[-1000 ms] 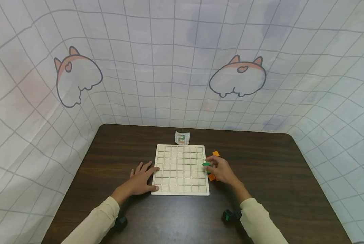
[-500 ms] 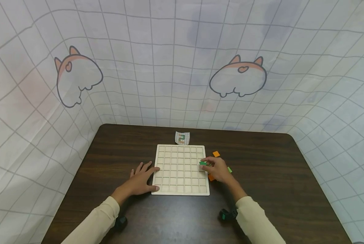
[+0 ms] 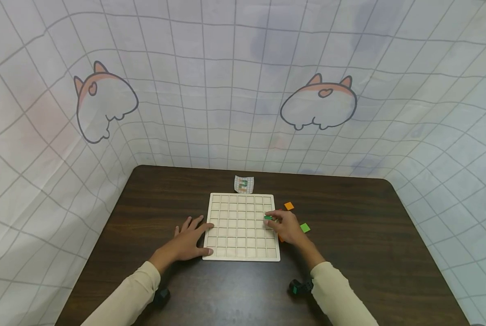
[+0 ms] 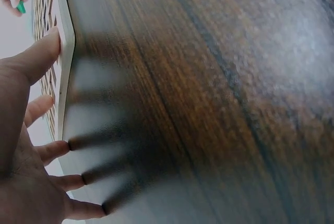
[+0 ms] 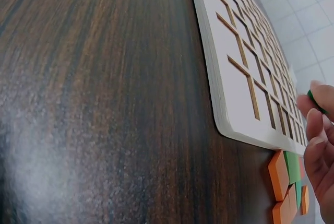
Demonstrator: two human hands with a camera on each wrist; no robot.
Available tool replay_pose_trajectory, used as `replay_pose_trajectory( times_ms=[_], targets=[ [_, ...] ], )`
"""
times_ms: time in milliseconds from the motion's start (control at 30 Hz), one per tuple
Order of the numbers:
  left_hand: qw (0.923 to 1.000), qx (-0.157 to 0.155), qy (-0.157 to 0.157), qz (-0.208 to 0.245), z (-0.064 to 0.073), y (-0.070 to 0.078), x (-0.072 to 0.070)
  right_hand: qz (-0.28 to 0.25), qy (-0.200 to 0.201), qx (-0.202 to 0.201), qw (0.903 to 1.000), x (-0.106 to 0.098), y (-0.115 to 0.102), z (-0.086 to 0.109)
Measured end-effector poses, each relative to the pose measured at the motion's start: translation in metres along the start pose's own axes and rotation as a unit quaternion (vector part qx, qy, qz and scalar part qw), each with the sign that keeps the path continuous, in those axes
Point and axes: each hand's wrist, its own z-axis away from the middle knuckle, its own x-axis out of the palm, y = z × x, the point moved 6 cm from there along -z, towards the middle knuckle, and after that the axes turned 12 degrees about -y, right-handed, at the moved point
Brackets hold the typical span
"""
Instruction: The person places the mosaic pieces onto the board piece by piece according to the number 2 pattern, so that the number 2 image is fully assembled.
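A pale wooden grid board with square cells lies flat on the dark table. On its left edge rests my left hand, fingers spread; in the left wrist view the thumb and a finger touch the board while other fingertips meet the table. My right hand pinches a small green tile between thumb and fingers, above the board's right side. The right wrist view shows only an edge of that tile. Orange tiles and green tiles lie against the board's corner, partly hidden from the head view by my hand.
Behind the board lies a small paper printted with a coloured pattern on a grid. A single orange tile and a light green tile lie right of the board. Grid-patterned cloth walls surround the table.
My right hand has moved left with the green tile, from the loose tiles to over the board's right columns. The light green tile has come into sight. My left hand stays put.
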Motion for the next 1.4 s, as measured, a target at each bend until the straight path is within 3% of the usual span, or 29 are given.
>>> replay_pose_trajectory(
  times_ms=[800,1133,1400],
  targets=[
    [0.9996,-0.01,-0.018,-0.021,-0.003,0.001,0.0,-0.035,0.003,0.0,0.9994,0.007,-0.014,-0.008],
    [0.999,-0.017,-0.028,-0.028,-0.003,0.005,-0.002,-0.04,-0.002,0.005,0.9992,0.011,-0.016,-0.017],
    [0.9993,-0.013,-0.029,-0.018,-0.002,0.005,-0.001,-0.056,0.018,0.01,0.9982,0.014,-0.02,-0.028]
  ],
)
